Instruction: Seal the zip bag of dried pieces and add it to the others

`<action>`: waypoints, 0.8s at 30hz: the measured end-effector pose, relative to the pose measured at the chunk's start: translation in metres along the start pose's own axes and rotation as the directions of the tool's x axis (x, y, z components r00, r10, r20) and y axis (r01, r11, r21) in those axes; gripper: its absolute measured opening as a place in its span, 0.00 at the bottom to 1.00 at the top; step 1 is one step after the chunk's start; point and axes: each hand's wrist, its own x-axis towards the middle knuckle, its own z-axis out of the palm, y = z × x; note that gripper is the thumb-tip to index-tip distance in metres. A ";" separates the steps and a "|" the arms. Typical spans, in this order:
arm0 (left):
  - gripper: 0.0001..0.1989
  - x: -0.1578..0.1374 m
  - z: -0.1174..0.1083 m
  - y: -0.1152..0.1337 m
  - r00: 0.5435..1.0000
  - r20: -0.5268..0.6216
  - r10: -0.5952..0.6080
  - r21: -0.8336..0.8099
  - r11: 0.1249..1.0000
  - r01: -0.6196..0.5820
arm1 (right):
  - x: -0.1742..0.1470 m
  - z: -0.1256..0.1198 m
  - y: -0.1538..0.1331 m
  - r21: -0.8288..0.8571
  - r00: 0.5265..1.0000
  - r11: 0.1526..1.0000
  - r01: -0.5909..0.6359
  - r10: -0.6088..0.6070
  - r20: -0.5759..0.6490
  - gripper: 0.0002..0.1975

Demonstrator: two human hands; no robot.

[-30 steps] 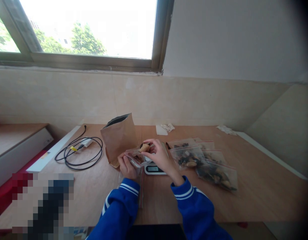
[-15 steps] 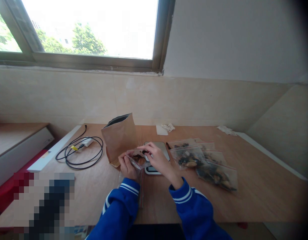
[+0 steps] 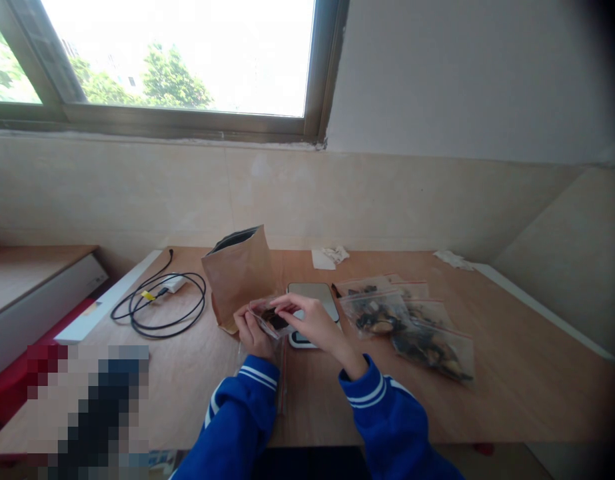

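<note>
My left hand (image 3: 254,335) is closed around the side of a small clear zip bag (image 3: 283,329), holding its mouth open. Dark and brown dried-looking pieces show inside it. My right hand (image 3: 312,321) reaches over the bag's mouth from the right, thumb and fingers pinched together at the opening; what lies between the fingertips is too small to make out. Behind the left hand stands an open brown paper pouch (image 3: 240,273). A flat kitchen scale (image 3: 317,291) with a pale top sits partly beneath my right hand. Below the left wrist lies another clear zip bag (image 3: 282,393).
Several filled zip bags (image 3: 434,353) with dark and tan pieces lie overlapping at the right. A coiled black cable (image 3: 160,331) and a white adapter (image 3: 175,283) are on the left. Crumpled white paper (image 3: 336,254) rests near the wall at the back of the wooden table (image 3: 512,393).
My right fingertips have shifted slightly left and down at the bag's mouth. The dark piece seen at them before is no longer distinct. The left hand keeps its hold; the bag tilts slightly.
</note>
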 end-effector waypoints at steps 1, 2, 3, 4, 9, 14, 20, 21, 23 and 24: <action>0.13 0.000 0.000 -0.001 1.000 -0.007 -0.018 -0.026 1.000 0.018 | 0.000 0.000 0.001 -0.033 1.000 0.999 0.007 -0.008 -0.030 0.10; 0.13 0.000 0.000 -0.001 0.999 -0.015 -0.029 -0.044 0.999 0.029 | 0.001 0.001 0.001 -0.074 0.997 0.997 0.014 -0.019 -0.069 0.10; 0.13 0.000 0.000 -0.002 0.999 -0.024 -0.033 -0.051 0.998 0.031 | 0.001 0.001 0.003 -0.116 0.994 0.993 0.021 -0.033 -0.107 0.10; 0.13 0.001 -0.001 -0.002 0.999 -0.033 -0.029 -0.051 0.998 0.028 | 0.002 0.002 0.004 -0.155 0.990 0.987 0.030 -0.051 -0.132 0.10; 0.13 0.002 -0.001 -0.003 0.999 -0.044 -0.026 -0.038 0.999 0.024 | 0.001 0.004 0.007 -0.266 0.981 0.959 0.099 -0.139 -0.135 0.11; 0.13 0.007 -0.002 -0.004 0.986 -0.150 -0.074 0.014 0.997 0.077 | -0.002 -0.001 0.008 -0.303 0.956 0.952 0.047 -0.130 -0.262 0.10; 0.12 0.012 -0.003 -0.005 0.976 -0.198 -0.094 -0.007 0.995 0.095 | -0.017 0.004 0.024 -0.251 0.909 0.945 -0.210 0.095 -0.405 0.14; 0.13 0.011 -0.003 -0.004 0.975 -0.199 -0.098 -0.008 0.995 0.098 | -0.021 0.008 0.026 -0.204 0.904 0.945 -0.256 0.159 -0.396 0.17; 0.13 0.010 -0.003 -0.002 0.978 -0.186 -0.093 -0.025 0.996 0.090 | -0.028 0.017 0.027 -0.086 0.907 0.942 -0.326 0.285 -0.309 0.22; 0.13 0.009 -0.003 -0.001 0.982 -0.169 -0.085 -0.041 0.996 0.080 | -0.031 0.021 0.026 -0.029 0.912 0.939 -0.344 0.327 -0.249 0.23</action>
